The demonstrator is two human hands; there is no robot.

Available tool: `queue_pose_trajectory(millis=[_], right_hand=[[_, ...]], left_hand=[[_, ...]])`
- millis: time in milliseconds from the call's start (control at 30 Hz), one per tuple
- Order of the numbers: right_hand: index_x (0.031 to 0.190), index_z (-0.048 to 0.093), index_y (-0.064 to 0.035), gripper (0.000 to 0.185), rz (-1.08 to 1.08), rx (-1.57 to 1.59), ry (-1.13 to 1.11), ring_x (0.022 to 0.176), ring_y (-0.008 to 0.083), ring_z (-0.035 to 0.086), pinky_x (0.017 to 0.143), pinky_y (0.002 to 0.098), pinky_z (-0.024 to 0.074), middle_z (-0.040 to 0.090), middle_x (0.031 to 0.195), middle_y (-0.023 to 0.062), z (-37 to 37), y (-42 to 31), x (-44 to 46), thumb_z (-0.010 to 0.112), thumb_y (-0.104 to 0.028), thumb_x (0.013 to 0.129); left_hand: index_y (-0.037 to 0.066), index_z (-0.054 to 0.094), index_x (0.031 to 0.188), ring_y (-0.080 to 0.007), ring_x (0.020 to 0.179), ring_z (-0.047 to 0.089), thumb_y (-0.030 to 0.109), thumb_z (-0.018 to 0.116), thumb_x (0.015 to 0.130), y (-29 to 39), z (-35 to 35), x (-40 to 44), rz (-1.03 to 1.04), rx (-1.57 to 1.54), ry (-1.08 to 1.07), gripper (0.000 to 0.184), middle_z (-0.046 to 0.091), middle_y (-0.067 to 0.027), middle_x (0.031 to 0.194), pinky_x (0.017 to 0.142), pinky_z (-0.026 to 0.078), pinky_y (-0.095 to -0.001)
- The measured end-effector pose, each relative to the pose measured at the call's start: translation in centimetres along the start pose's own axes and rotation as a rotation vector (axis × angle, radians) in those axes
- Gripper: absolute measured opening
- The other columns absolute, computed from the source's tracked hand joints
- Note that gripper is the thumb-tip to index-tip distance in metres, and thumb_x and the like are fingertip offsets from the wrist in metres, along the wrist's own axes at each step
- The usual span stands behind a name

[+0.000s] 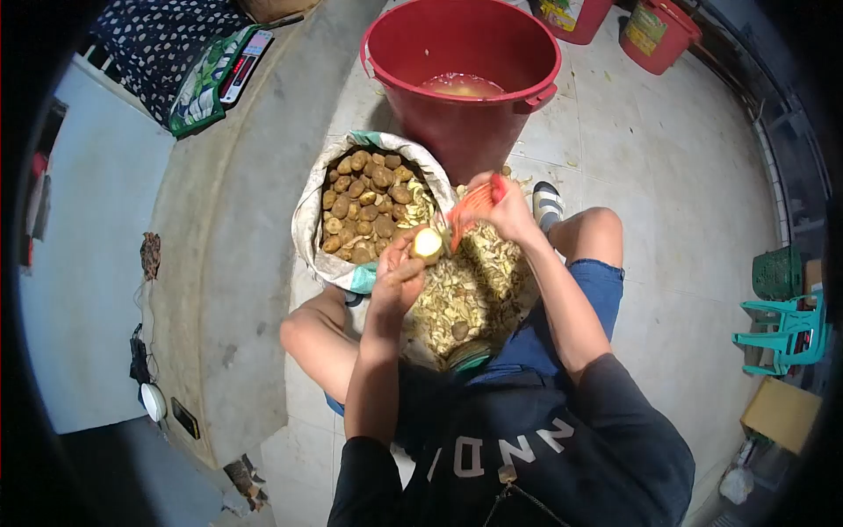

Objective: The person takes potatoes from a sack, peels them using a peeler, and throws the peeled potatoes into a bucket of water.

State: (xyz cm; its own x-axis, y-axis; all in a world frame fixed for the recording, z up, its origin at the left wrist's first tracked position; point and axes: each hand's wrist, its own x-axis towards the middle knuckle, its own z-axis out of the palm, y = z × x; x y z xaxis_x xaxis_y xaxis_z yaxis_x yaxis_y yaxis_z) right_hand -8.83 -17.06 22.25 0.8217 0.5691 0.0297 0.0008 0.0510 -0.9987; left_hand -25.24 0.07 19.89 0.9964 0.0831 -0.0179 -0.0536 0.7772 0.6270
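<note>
My left hand is closed around a partly peeled potato, whose pale cut face points up. Just to the right, my right hand grips a red peeler, smeared by motion and close to the potato. Left of my hands stands a white woven sack with its rim rolled open. Brown unpeeled potatoes fill it, with some peels at its right side. Beneath my hands lies a large heap of potato peels, and a single brown potato rests on it near my lap.
A large red bucket with liquid inside stands beyond the sack. Two more red buckets are at the back right. A concrete ledge runs along the left, with a phone on it. Green plastic stools stand far right.
</note>
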Motion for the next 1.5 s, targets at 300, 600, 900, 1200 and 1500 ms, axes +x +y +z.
queue_pose_trajectory(millis=[300,600,900,1200,1500], right_hand=[[0.099,0.057,0.0003,0.043,0.019,-0.032,0.02,0.076,0.0118,0.065,0.069,0.0266,0.054,0.067,0.085,0.0068,-0.3,0.6,0.6,0.085,-0.001,0.067],[0.1,0.059,-0.0002,0.047,0.081,-0.055,0.09,0.078,0.0098,0.063,0.071,0.0258,0.0521,0.067,0.086,0.0051,-0.8,-0.4,0.4,0.087,-0.002,0.063],[0.102,0.059,0.0004,0.046,0.049,-0.06,0.043,0.077,0.0111,0.065,0.07,0.0267,0.0537,0.068,0.085,0.0054,-0.5,-1.3,0.5,0.085,0.002,0.064],[0.106,0.058,0.0005,0.049,0.099,-0.087,0.072,0.077,0.0089,0.062,0.07,0.025,0.0503,0.065,0.082,0.0013,-1.7,0.7,0.7,0.085,0.0,0.065],[0.109,0.06,0.0001,0.055,0.104,-0.069,0.038,0.079,0.0076,0.06,0.072,0.0237,0.0487,0.065,0.086,0.001,-1.3,0.5,0.7,0.089,-0.004,0.063]], left_hand=[[-0.009,0.04,0.132,-0.027,0.118,0.055,0.011,0.071,0.075,0.8,1.0,0.2,0.023,0.202,0.043,0.068,0.055,-0.0177,0.125,0.106,0.041,-0.0402],[-0.009,0.043,0.128,-0.0266,0.117,0.056,0.001,0.067,0.075,0.8,0.9,0.0,0.039,0.029,0.029,0.059,0.056,-0.0177,0.123,0.106,0.041,-0.0393],[-0.008,0.045,0.127,-0.0256,0.114,0.057,-0.003,0.067,0.073,1.1,1.5,0.5,-0.01,-0.124,0.007,0.058,0.057,-0.017,0.121,0.106,0.042,-0.04],[-0.012,0.043,0.128,-0.0266,0.115,0.057,-0.004,0.062,0.075,1.1,0.6,0.2,-0.022,-0.11,0.016,0.057,0.057,-0.0187,0.121,0.107,0.04,-0.0371],[-0.011,0.047,0.124,-0.027,0.113,0.059,0.008,0.067,0.071,1.2,1.3,0.5,0.003,-0.007,0.049,0.06,0.06,-0.0188,0.118,0.104,0.043,-0.0383]])
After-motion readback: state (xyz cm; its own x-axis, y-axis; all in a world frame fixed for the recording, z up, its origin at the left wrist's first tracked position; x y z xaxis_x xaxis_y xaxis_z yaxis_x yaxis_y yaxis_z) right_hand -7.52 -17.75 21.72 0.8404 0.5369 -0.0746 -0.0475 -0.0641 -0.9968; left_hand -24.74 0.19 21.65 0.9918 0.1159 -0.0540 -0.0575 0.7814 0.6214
